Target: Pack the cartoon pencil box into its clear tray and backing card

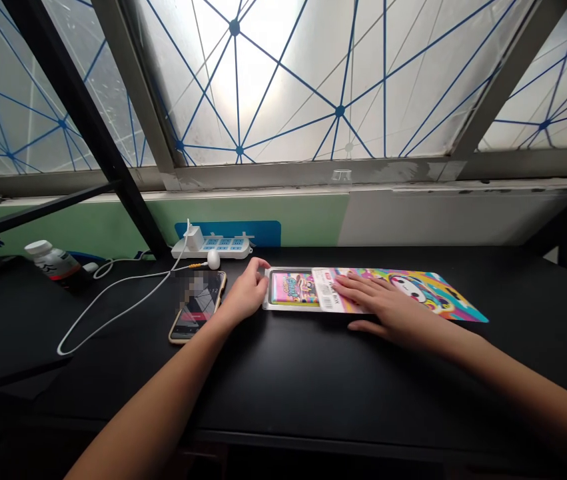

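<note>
Resting your right hand (374,300) spread on the colorful card (450,295), left hand (247,292) curled at the left end of the tray (293,308), pinch unclear tbh

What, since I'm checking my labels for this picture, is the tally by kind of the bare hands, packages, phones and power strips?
Left hand and right hand: 2
Package: 1
Phone: 1
Power strip: 1
Total: 5
</note>
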`<control>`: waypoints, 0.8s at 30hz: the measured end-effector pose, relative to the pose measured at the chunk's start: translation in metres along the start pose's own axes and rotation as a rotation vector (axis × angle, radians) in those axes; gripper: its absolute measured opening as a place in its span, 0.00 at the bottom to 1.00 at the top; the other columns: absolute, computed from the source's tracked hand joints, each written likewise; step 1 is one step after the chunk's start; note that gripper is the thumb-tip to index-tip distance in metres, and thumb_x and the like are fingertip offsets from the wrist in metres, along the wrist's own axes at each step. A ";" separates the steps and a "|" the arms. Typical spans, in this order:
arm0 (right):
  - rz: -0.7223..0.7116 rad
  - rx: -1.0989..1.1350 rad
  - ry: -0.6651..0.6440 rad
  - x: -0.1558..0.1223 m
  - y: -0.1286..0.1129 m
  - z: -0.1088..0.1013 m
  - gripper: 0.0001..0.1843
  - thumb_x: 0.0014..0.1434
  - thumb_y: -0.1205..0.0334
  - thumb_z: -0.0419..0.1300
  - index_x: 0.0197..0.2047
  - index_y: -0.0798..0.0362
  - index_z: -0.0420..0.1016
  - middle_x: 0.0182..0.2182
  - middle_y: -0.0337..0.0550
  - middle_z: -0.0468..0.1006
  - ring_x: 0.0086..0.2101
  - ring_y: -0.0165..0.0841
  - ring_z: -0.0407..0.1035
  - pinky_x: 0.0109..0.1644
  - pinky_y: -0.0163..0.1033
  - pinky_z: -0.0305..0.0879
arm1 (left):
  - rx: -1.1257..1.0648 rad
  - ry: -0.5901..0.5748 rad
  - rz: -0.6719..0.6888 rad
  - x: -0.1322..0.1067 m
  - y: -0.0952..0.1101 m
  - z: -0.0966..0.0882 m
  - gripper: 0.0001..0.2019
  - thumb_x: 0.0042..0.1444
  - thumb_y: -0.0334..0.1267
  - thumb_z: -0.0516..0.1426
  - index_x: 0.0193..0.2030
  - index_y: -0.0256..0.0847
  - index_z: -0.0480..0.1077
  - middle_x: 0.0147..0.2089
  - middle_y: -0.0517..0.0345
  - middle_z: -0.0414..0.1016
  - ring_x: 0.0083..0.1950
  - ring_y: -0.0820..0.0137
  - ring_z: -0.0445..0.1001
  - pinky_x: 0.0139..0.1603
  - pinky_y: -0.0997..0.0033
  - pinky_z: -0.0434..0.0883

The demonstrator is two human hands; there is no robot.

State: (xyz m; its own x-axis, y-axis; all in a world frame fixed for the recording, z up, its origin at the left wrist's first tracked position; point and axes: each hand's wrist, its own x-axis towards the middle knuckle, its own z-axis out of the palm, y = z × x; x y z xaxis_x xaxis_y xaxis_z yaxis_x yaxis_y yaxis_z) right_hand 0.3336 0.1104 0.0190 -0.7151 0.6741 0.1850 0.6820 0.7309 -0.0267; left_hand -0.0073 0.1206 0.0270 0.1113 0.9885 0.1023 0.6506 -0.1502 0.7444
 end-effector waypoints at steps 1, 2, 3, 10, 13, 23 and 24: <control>0.023 0.001 0.021 -0.013 0.010 0.001 0.38 0.69 0.43 0.55 0.77 0.38 0.49 0.73 0.43 0.59 0.71 0.49 0.52 0.70 0.65 0.56 | 0.047 0.010 -0.005 0.000 0.000 -0.004 0.13 0.65 0.33 0.50 0.55 0.46 0.63 0.32 0.63 0.74 0.31 0.68 0.73 0.32 0.73 0.65; 0.043 0.001 0.047 -0.026 0.019 0.002 0.36 0.70 0.47 0.54 0.77 0.37 0.49 0.73 0.43 0.59 0.71 0.48 0.53 0.70 0.64 0.57 | 0.097 0.020 -0.013 0.000 -0.001 -0.009 0.13 0.65 0.33 0.50 0.55 0.47 0.64 0.32 0.62 0.75 0.31 0.67 0.73 0.34 0.71 0.65; 0.060 0.003 0.068 -0.037 0.026 0.003 0.34 0.71 0.52 0.52 0.77 0.37 0.49 0.73 0.42 0.60 0.71 0.47 0.53 0.70 0.63 0.58 | 0.150 0.027 -0.025 0.000 -0.002 -0.014 0.13 0.65 0.33 0.51 0.55 0.47 0.65 0.33 0.61 0.76 0.32 0.66 0.74 0.35 0.70 0.66; 0.134 -0.093 0.163 -0.064 0.036 0.011 0.34 0.68 0.69 0.47 0.75 0.41 0.57 0.68 0.47 0.68 0.66 0.45 0.63 0.66 0.60 0.66 | 0.488 0.153 -0.078 -0.005 -0.012 -0.038 0.15 0.65 0.37 0.50 0.54 0.48 0.74 0.43 0.46 0.78 0.49 0.50 0.77 0.47 0.55 0.72; 0.139 -0.197 0.268 -0.061 0.031 0.003 0.36 0.65 0.75 0.47 0.74 0.46 0.58 0.66 0.49 0.72 0.63 0.45 0.67 0.63 0.58 0.69 | 0.573 0.216 0.031 -0.009 -0.004 -0.030 0.19 0.66 0.36 0.50 0.60 0.43 0.73 0.59 0.39 0.72 0.64 0.46 0.68 0.60 0.48 0.69; -0.029 -0.291 0.339 -0.056 -0.059 -0.016 0.37 0.62 0.78 0.47 0.73 0.52 0.59 0.66 0.52 0.72 0.63 0.46 0.68 0.63 0.55 0.66 | 0.613 -0.031 0.356 -0.006 0.022 0.020 0.21 0.73 0.46 0.46 0.66 0.47 0.69 0.72 0.45 0.66 0.73 0.53 0.62 0.69 0.43 0.59; -0.075 -0.265 0.299 -0.054 -0.079 -0.014 0.36 0.63 0.77 0.47 0.73 0.52 0.60 0.67 0.52 0.70 0.64 0.47 0.67 0.64 0.57 0.65 | 0.611 -0.038 0.357 -0.003 0.024 0.020 0.21 0.72 0.46 0.47 0.66 0.46 0.70 0.71 0.43 0.67 0.72 0.51 0.63 0.67 0.42 0.60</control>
State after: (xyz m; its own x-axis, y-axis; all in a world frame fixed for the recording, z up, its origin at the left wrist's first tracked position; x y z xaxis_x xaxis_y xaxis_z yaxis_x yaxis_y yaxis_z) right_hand 0.3206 0.0151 0.0254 -0.7151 0.5304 0.4553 0.6732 0.6979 0.2444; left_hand 0.0232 0.1138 0.0311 0.4154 0.8776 0.2393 0.8734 -0.4583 0.1647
